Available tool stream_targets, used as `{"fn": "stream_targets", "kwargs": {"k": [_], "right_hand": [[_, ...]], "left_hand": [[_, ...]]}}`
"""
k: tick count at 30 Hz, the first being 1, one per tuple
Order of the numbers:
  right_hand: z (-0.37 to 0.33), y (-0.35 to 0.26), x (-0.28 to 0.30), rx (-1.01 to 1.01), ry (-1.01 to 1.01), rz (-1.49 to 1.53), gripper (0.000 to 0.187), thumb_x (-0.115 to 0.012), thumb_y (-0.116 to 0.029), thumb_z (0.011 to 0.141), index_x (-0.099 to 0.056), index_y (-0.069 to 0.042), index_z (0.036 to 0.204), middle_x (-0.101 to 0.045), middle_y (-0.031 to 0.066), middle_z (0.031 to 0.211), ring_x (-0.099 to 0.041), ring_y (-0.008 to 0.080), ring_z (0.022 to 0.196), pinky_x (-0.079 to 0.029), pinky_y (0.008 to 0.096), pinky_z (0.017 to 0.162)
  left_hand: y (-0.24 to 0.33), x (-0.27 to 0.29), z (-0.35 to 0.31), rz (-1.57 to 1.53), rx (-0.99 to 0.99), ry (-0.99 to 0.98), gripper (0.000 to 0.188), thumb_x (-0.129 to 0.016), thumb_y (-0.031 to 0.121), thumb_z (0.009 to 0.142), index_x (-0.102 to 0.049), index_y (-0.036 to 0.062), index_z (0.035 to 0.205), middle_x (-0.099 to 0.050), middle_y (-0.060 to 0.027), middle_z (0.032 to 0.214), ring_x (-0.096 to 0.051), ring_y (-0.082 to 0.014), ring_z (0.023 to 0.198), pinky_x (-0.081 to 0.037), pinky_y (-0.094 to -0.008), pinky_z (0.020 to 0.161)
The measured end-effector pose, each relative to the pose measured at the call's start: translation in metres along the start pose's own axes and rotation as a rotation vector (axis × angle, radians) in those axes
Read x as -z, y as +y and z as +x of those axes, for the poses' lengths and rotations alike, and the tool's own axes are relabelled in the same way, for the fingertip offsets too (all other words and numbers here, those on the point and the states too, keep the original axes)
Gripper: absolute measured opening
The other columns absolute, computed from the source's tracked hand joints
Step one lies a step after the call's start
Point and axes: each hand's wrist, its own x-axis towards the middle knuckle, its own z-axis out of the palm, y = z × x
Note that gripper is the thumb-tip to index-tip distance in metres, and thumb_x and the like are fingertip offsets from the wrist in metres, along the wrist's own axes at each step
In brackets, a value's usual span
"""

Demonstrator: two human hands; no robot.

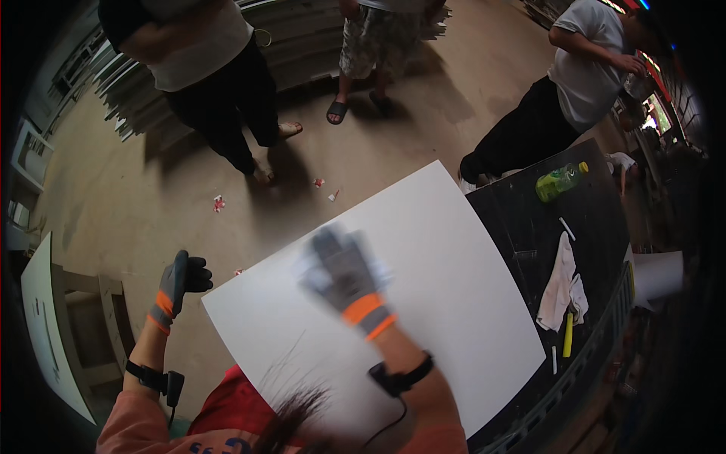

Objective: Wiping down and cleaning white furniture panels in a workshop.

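A large white board [439,303] lies across the dark table in front of me. My right hand [344,268], in a grey glove with an orange cuff, is over the middle of the board and smeared by motion. Beneath its palm and fingers a pale crumpled cloth [383,274] shows on both sides, pressed against the board. My left hand [183,280], in a matching glove, hangs in the air just off the board's left corner. Its fingers are bent but apart, with nothing visible in them.
On the black tabletop [522,219] lie a green bottle with a yellow cap [561,181], a whitish rag [558,287], a yellow-handled tool [568,335] and thin white sticks. People stand beyond the board, near stacked panels [302,53]. Another panel [45,333] leans at left.
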Motion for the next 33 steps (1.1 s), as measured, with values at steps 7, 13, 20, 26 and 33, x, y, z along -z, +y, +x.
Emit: {"fn": "stream_targets", "kwargs": {"k": [7, 13, 20, 26, 33], "right_hand": [[-0.107, 0.189, 0.067, -1.092, 0.503, -0.211, 0.055, -0.061, -0.038, 0.09, -0.049, -0.003, 0.131, -0.05, 0.0177, 0.137, -0.038, 0.0335, 0.136, -0.026, 0.0468, 0.114], [-0.025, 0.0, -0.014, -0.373, 0.181, -0.245, 0.07, -0.053, -0.052, 0.091, -0.04, -0.008, 0.145, -0.038, 0.0103, 0.151, -0.027, 0.0258, 0.144, -0.019, 0.0511, 0.117], [0.02, -0.237, -0.062, 0.491, -0.086, 0.223, 0.038, -0.057, -0.04, 0.084, -0.062, -0.01, 0.108, -0.06, 0.0105, 0.115, -0.049, 0.0276, 0.117, -0.029, 0.0483, 0.11], [-0.109, -0.233, -0.044, -0.038, -0.336, 1.246, 0.032, -0.061, -0.033, 0.088, -0.059, -0.006, 0.105, -0.062, 0.0166, 0.107, -0.059, 0.0349, 0.097, -0.047, 0.0431, 0.088], [-0.26, -0.204, -0.011, -0.588, 0.81, 2.169, 0.047, -0.05, -0.024, 0.099, -0.044, 0.0, 0.139, -0.045, 0.0189, 0.141, -0.045, 0.032, 0.13, -0.039, 0.0528, 0.107]], "left_hand": [[-0.027, 0.042, 0.001, -0.12, 0.147, 0.081, 0.073, -0.046, 0.062, 0.094, -0.06, -0.0066, 0.114, -0.069, -0.0196, 0.091, -0.07, -0.0329, 0.078, -0.058, -0.0409, 0.074], [0.004, 0.024, 0.028, -0.17, 0.095, -0.028, 0.071, -0.048, 0.062, 0.093, -0.06, -0.0057, 0.114, -0.069, -0.0181, 0.091, -0.07, -0.0315, 0.079, -0.059, -0.0411, 0.075], [0.062, -0.019, 0.065, -0.08, 0.04, -0.259, 0.074, -0.049, 0.066, 0.091, -0.061, -0.003, 0.114, -0.069, -0.0179, 0.095, -0.07, -0.0306, 0.083, -0.058, -0.0399, 0.079], [-0.007, 0.018, 0.135, -0.557, 0.146, -0.681, 0.067, -0.047, 0.059, 0.095, -0.06, -0.0042, 0.115, -0.068, -0.0214, 0.1, -0.07, -0.0346, 0.083, -0.059, -0.0461, 0.077], [0.022, -0.093, 0.084, 0.194, 0.027, -0.496, 0.068, -0.043, 0.057, 0.095, -0.059, -0.0044, 0.119, -0.07, -0.0211, 0.098, -0.069, -0.0322, 0.081, -0.055, -0.0419, 0.07]]}}
